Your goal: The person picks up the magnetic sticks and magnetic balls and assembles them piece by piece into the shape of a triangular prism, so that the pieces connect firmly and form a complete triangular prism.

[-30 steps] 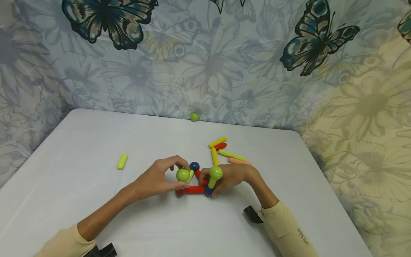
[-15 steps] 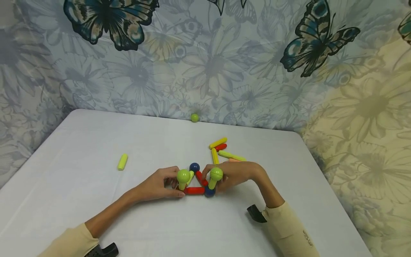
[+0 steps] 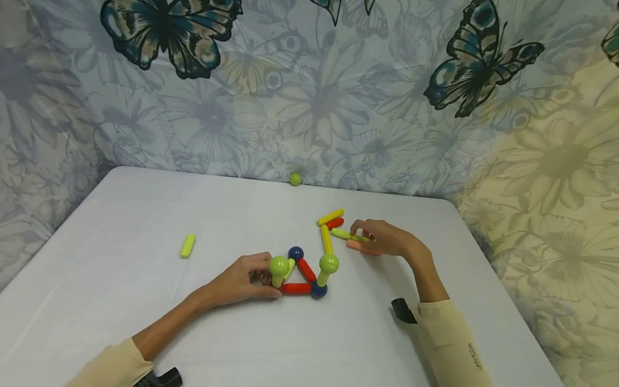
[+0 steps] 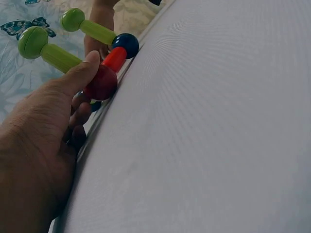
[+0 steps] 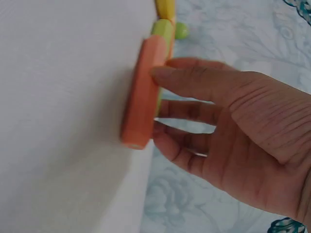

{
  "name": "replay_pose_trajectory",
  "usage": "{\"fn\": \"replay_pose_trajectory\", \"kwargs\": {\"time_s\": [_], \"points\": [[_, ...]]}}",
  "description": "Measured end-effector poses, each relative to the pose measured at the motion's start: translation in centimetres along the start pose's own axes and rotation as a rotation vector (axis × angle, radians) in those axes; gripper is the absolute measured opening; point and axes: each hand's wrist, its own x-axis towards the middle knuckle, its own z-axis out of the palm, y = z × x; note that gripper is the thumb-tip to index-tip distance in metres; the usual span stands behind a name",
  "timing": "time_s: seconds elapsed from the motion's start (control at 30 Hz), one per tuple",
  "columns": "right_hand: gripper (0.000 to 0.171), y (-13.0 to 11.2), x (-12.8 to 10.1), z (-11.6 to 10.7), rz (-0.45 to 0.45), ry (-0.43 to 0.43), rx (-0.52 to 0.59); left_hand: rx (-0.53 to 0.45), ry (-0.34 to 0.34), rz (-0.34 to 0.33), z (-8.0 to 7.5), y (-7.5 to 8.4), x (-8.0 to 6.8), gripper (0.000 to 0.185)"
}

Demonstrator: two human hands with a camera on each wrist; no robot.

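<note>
My left hand (image 3: 249, 279) grips the near left corner of a ball-and-stick toy frame. In the left wrist view its thumb lies by the dark red corner ball (image 4: 103, 83) and the foot of a green rod. Red rods (image 3: 296, 289) and blue balls (image 3: 319, 290) form the frame's base; two green rods stand up from it, topped by green balls (image 3: 329, 263). My right hand (image 3: 387, 236) is over the loose rods at right, fingers loosely curved at the light green rod (image 3: 342, 234). Its thumb tip touches the edge of the orange rod (image 5: 143, 97).
Yellow rods (image 3: 331, 216) and a red rod (image 3: 335, 223) lie behind the frame, near the right hand. A short light green rod (image 3: 187, 246) lies alone at left. At the back edge of the white table (image 3: 145, 204) sits a green ball (image 3: 295, 179).
My left hand has lowered the green ball and its rod onto the red corner. My right hand has left the frame and moved right and back to the loose rods.
</note>
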Motion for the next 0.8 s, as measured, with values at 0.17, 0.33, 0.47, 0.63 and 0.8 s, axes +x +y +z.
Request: {"fn": "replay_pose_trajectory", "kwargs": {"time_s": [0.17, 0.33, 0.47, 0.63, 0.8], "points": [[0.03, 0.5, 0.3, 0.3, -0.008, 0.014, 0.009, -0.011, -0.004, 0.011, 0.0, 0.1, 0.0, 0.017], [0.03, 0.8, 0.6, 0.6, -0.043, 0.045, 0.002, -0.012, -0.003, 0.017, 0.0, 0.0, 0.0, 0.018], [0.031, 1.0, 0.7, 0.8, -0.07, 0.06, 0.01, -0.015, -0.006, 0.012, 0.1, 0.0, 0.0, 0.018], [0.032, 1.4, 0.8, 0.9, -0.075, 0.054, 0.028, -0.007, -0.008, -0.003, 0.1, -0.2, 0.0, 0.018], [0.034, 1.6, 0.9, 1.0, -0.102, 0.064, 0.029, 0.008, -0.009, -0.002, 0.1, -0.1, 0.0, 0.018]]}}
